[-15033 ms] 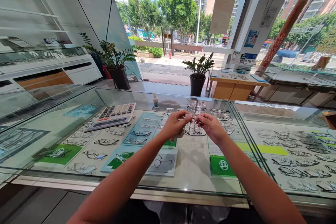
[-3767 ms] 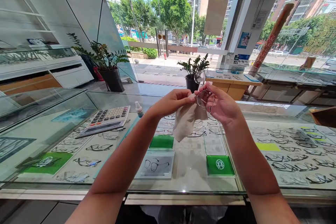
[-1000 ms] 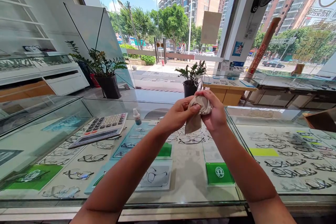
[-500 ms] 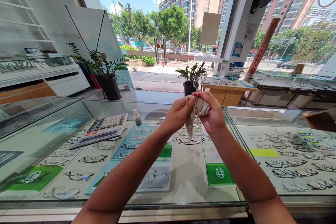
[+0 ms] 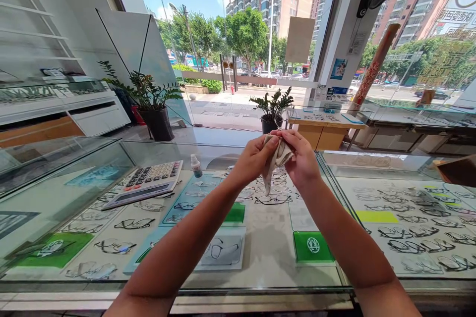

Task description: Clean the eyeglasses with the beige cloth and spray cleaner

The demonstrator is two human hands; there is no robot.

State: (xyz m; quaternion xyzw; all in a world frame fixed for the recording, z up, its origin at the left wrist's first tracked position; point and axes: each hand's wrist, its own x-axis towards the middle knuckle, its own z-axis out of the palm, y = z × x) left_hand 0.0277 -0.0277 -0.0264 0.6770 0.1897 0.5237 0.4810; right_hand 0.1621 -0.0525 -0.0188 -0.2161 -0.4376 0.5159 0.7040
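Both hands are raised and meet above the glass display counter [image 5: 267,262]. Between them is a beige cloth [image 5: 280,154] with a zigzag edge, one corner hanging down. My left hand [image 5: 259,154] is closed on the cloth, its thumb pressed on top. My right hand [image 5: 302,157] is closed around the cloth's other side, fingertips touching those of the left. A thin, pale curved outline, apparently part of a pair of eyeglasses [image 5: 278,121], sticks up beyond the fingertips; the rest is hidden by fingers and cloth.
On the counter glass lie a large calculator [image 5: 147,184] and a small spray bottle [image 5: 196,166]. Rows of eyeglasses [image 5: 273,199] and green cards [image 5: 313,246] sit under the glass. Another display case [image 5: 409,228] adjoins on the right. Potted plants [image 5: 156,121] stand beyond.
The cloth has shifted and bunched between my fingers, its zigzag edge now spread more toward the right palm. The pale outline above my fingertips has turned and shows less. Both hands stay nearly in place.
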